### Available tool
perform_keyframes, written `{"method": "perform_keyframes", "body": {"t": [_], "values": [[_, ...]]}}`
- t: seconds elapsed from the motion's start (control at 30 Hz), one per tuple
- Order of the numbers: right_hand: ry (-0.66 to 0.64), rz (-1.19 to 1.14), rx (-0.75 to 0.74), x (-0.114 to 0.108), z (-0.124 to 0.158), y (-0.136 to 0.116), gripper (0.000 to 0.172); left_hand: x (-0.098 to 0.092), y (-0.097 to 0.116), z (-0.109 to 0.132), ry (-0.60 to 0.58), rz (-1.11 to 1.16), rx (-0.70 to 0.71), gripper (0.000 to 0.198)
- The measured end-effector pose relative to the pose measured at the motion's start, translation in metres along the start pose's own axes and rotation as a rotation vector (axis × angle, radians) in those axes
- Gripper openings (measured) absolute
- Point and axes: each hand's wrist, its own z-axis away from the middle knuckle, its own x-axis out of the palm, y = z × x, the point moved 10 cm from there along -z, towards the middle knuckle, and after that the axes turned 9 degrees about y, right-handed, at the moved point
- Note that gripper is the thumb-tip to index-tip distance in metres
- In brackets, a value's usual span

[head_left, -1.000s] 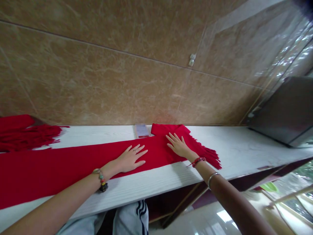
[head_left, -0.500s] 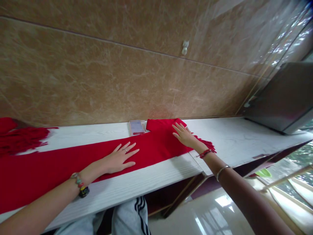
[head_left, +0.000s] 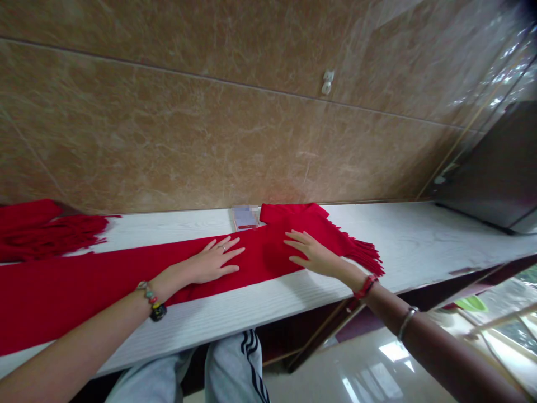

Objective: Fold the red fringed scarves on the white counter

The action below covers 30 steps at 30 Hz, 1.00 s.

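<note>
Close against the far edge of the red scarf (head_left: 255,257) sits a small flat packet (head_left: 245,217); its face is blurred over, so any print on it cannot be read. Three dark stripes run down the seated person's pale trousers (head_left: 232,366), below the near edge of the white counter (head_left: 403,224). At far left, a red fringed bundle (head_left: 46,230) lies beside the scarf, and at far right a dark boxy object (head_left: 495,173) stands on the counter. A little white fitting (head_left: 328,82) is fixed to the brown marbled wall (head_left: 201,140) behind.

The scarf lies along the counter from the left edge of view to right of centre, mostly flat and plain, with a folded part toward the wall and tassels fanned out rightward. The left hand (head_left: 212,262) rests palm down on it, fingers spread, grasping nothing. The right hand (head_left: 312,254) is likewise unclenched over the scarf's right part; whether its palm presses the cloth cannot be told.
</note>
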Motion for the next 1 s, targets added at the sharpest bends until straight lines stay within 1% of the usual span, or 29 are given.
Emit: {"method": "perform_keyframes", "body": {"t": [0.07, 0.13, 0.17, 0.23, 0.3, 0.37, 0.4, 0.47, 0.57, 0.67, 0.73, 0.83, 0.93, 1.0], "values": [[-0.042, -0.088, -0.075, 0.002, 0.002, -0.033, 0.047, -0.006, -0.011, 0.002, 0.042, -0.015, -0.046, 0.054], [-0.122, -0.134, -0.104, 0.014, 0.009, -0.054, 0.049, -0.001, -0.019, 0.008, 0.051, -0.033, -0.063, 0.056], [-0.15, -0.139, -0.1, 0.02, 0.013, -0.059, 0.049, 0.003, -0.021, 0.012, 0.05, -0.044, -0.049, 0.055], [-0.163, -0.125, -0.08, 0.03, 0.021, -0.06, 0.05, 0.01, -0.02, 0.021, 0.058, -0.066, 0.001, 0.052], [-0.14, -0.099, -0.073, 0.033, 0.025, -0.056, 0.05, 0.01, -0.018, 0.029, 0.079, -0.082, 0.04, 0.049], [-0.121, -0.091, -0.082, 0.029, 0.025, -0.052, 0.049, 0.006, -0.013, 0.033, 0.094, -0.098, 0.057, 0.047], [-0.111, -0.091, -0.087, 0.024, 0.024, -0.05, 0.048, 0.001, -0.007, 0.034, 0.106, -0.107, 0.071, 0.047], [-0.074, -0.081, -0.098, 0.01, 0.021, -0.046, 0.044, -0.012, 0.012, 0.033, 0.147, -0.123, 0.115, 0.046], [-0.02, -0.026, -0.125, -0.012, 0.019, -0.036, 0.04, -0.026, 0.051, 0.026, 0.189, -0.134, 0.21, 0.047], [-0.018, 0.021, -0.155, -0.019, 0.024, -0.027, 0.039, -0.025, 0.09, 0.013, 0.166, -0.163, 0.323, 0.046], [-0.005, 0.042, -0.178, -0.018, 0.027, -0.023, 0.038, -0.022, 0.107, 0.001, 0.149, -0.198, 0.365, 0.042], [0.039, 0.079, -0.227, -0.014, 0.031, -0.022, 0.033, -0.019, 0.119, -0.02, 0.134, -0.269, 0.377, 0.032], [0.12, 0.099, -0.271, -0.015, 0.033, -0.023, 0.028, -0.015, 0.125, -0.035, 0.127, -0.322, 0.376, 0.02], [0.169, 0.085, -0.295, -0.018, 0.035, -0.023, 0.026, -0.012, 0.127, -0.042, 0.149, -0.322, 0.37, 0.015]]}}
